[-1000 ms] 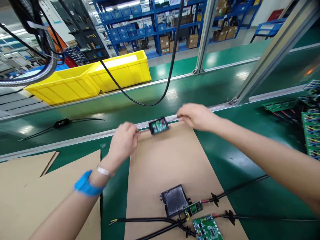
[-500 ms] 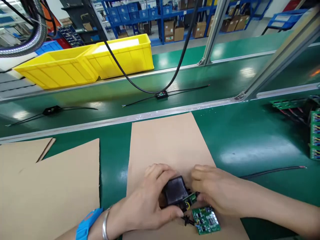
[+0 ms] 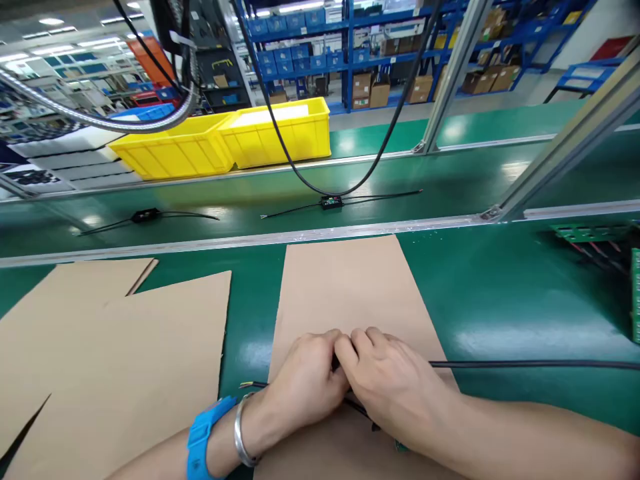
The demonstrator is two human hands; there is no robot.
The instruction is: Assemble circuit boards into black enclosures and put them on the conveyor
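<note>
My left hand and my right hand meet over the cardboard sheet, fingers bent together. Between them is a dark piece, mostly hidden; I take it for the black case, though little of it shows. A black cable runs out to the right from behind my right hand. Bare wire ends stick out left of my left wrist. Under my right hand, a small edge of the green circuit board shows, with a black lead beside it.
More cardboard lies at the left. Beyond a metal rail are two small wired modules and yellow bins. A black cable hangs in a loop ahead. Circuit boards sit at the far right.
My hands have come together, and they now cover the black case. Most of the green board is hidden now. The cable at the right lies straighter and reaches farther right. The view has tilted up.
</note>
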